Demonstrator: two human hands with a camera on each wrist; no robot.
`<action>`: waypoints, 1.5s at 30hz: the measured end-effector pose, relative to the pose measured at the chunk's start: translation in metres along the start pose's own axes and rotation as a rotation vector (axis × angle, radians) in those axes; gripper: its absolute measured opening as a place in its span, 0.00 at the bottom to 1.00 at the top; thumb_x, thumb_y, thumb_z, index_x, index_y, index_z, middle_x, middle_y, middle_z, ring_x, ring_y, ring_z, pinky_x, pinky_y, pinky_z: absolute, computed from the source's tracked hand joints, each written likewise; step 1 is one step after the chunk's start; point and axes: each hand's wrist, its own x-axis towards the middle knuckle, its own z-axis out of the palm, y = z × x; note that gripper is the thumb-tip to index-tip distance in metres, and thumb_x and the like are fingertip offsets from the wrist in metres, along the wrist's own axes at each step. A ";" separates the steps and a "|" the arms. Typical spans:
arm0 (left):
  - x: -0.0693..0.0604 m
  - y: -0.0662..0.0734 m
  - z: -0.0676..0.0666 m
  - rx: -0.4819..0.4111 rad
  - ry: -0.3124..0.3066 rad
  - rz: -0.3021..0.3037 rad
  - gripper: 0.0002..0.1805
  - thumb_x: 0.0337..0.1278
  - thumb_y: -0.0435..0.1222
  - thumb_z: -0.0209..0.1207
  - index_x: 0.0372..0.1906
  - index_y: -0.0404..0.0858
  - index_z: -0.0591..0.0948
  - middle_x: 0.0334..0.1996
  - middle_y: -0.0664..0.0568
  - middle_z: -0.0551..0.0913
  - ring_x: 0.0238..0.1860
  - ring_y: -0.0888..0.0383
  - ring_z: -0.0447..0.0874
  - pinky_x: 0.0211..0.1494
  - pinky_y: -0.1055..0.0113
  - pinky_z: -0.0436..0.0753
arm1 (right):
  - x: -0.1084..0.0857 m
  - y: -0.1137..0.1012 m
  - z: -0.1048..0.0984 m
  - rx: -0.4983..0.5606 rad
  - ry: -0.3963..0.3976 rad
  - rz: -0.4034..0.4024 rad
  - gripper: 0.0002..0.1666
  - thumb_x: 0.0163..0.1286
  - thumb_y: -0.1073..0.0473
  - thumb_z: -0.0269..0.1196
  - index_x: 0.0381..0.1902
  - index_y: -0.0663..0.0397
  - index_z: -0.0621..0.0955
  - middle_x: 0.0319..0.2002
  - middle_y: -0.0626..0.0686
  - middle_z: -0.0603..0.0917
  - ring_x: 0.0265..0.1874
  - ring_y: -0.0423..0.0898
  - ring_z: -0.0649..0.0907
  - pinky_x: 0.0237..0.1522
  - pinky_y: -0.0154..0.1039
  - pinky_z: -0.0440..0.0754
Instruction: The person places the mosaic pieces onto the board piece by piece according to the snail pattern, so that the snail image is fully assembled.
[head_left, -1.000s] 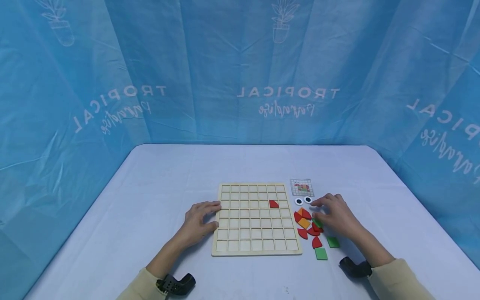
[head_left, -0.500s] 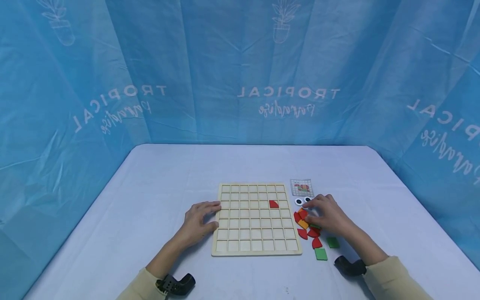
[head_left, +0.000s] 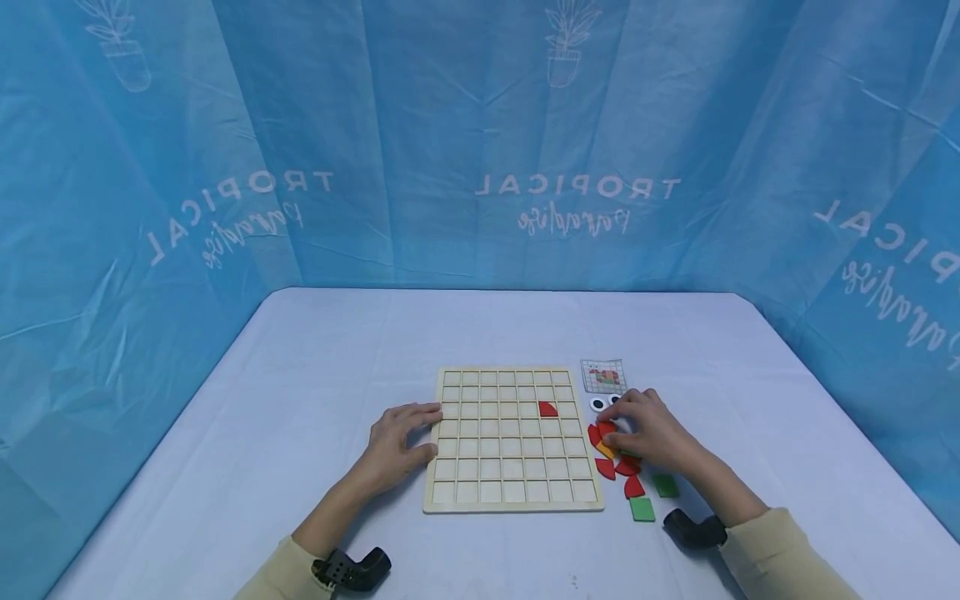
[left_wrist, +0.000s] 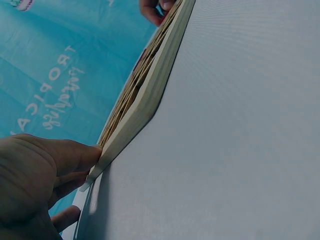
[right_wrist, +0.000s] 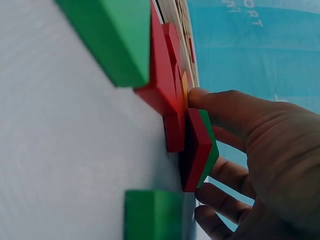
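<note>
My left hand (head_left: 397, 442) rests against the left edge of a pale wooden grid board (head_left: 487, 507), its thumb and fingers spread along the rim. One red quarter-circle tile (head_left: 548, 409) sits in a cell at the board's upper right. Over the pile right of the board, my right hand (head_left: 651, 429) reaches with thumb and index finger apart, around a red tile (head_left: 606, 430) and beside an orange tile (head_left: 605, 450). In the right wrist view, the thumb's tip meets the pile, while a red tile (right_wrist: 198, 150) leans against a green one (right_wrist: 209, 145) near the palm.
A small printed pattern card (head_left: 603, 377) lies beyond two round eye tiles (head_left: 597, 404), one partly behind the fingers. Nearer me are loose red quarter tiles (head_left: 633, 487) and green squares (head_left: 642, 509). Blue curtains (head_left: 480, 233) enclose the white table (head_left: 330, 350).
My right hand has shifted left and slightly lower over the pile, bringing its fingertips to the red and orange tiles. The left hand and the board have stayed still.
</note>
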 end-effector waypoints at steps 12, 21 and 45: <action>0.000 -0.001 0.001 0.021 0.004 0.013 0.24 0.51 0.31 0.62 0.57 0.40 0.78 0.64 0.51 0.73 0.69 0.45 0.57 0.70 0.39 0.47 | 0.001 -0.023 0.003 0.032 0.064 -0.110 0.16 0.53 0.51 0.71 0.41 0.43 0.84 0.49 0.52 0.79 0.48 0.47 0.68 0.40 0.39 0.76; -0.001 0.000 0.000 0.026 0.000 0.028 0.24 0.51 0.31 0.62 0.58 0.39 0.78 0.64 0.50 0.73 0.68 0.44 0.57 0.69 0.38 0.47 | 0.011 -0.056 0.022 0.059 0.107 -0.148 0.17 0.51 0.51 0.72 0.40 0.45 0.85 0.42 0.48 0.81 0.50 0.49 0.71 0.50 0.50 0.76; 0.000 0.001 0.000 0.026 0.001 0.011 0.25 0.51 0.31 0.61 0.58 0.39 0.77 0.64 0.50 0.72 0.69 0.45 0.57 0.70 0.39 0.47 | 0.021 -0.065 0.039 -0.065 0.116 -0.167 0.15 0.51 0.51 0.73 0.38 0.43 0.86 0.39 0.46 0.79 0.36 0.43 0.68 0.34 0.35 0.65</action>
